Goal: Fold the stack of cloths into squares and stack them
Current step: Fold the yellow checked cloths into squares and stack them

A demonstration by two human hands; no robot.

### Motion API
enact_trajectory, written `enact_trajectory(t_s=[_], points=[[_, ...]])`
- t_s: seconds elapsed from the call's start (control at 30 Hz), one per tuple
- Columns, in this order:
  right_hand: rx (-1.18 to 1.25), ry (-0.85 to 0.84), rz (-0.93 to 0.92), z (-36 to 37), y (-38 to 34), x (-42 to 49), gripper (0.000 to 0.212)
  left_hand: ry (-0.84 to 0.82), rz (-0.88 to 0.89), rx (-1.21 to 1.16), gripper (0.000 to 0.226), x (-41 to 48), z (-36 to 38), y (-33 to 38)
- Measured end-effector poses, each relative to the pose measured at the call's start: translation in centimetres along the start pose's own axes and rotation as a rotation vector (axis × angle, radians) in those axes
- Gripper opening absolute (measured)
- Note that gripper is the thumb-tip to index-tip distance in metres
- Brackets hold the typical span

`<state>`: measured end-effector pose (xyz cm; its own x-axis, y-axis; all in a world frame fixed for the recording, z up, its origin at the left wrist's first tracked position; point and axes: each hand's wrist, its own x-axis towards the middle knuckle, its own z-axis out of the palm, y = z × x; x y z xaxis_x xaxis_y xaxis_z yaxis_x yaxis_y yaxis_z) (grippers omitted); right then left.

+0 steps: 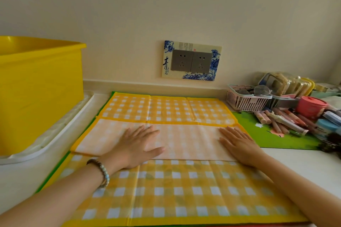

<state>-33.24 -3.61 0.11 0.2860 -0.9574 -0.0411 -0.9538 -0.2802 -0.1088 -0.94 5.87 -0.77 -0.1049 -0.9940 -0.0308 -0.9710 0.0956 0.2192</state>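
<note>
Your yellow checked cloth (177,190) fills the lower centre of the frame on the white counter (304,164), with a paler band of it folded over across the middle. Your left hand (134,145) and right hand (239,145) lie flat on that band, fingers extended and spread, grasping nothing. Farther back, a yellow bin (40,88) occupies the upper left and a wall socket (191,61) the upper centre.

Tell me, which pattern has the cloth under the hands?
Yellow and white checks with a yellow border, on the cloth; seen in the head view.
</note>
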Motion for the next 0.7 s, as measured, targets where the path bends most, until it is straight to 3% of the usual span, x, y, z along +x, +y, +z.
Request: enact_trajectory(t_s=[0.1,0.3,0.47,0.6,0.7], points=[[0.071,0.020,-0.057,-0.6,-2.5,-0.4,0.053,-0.034,0.001,0.014,0.091,-0.1,-0.2,0.4],[0.121,-0.011,-0.376,0.5,-10.8,-2.2,0.054,-0.055,-0.007,0.020,0.097,-0.1,-0.5,0.6],[0.083,-0.053,-0.369,1.1,-10.7,-2.5,0.067,-0.063,-0.001,0.022,0.090,-0.6,-0.5,0.2],[0.067,-0.064,-0.363,1.0,-10.6,-2.4,0.063,-0.067,-0.005,0.012,0.081,-1.6,-1.0,-1.4],[0.068,-0.062,-0.366,1.1,-10.6,-2.4,0.070,-0.067,-0.018,0.005,0.085,-2.8,-1.5,-3.4]])
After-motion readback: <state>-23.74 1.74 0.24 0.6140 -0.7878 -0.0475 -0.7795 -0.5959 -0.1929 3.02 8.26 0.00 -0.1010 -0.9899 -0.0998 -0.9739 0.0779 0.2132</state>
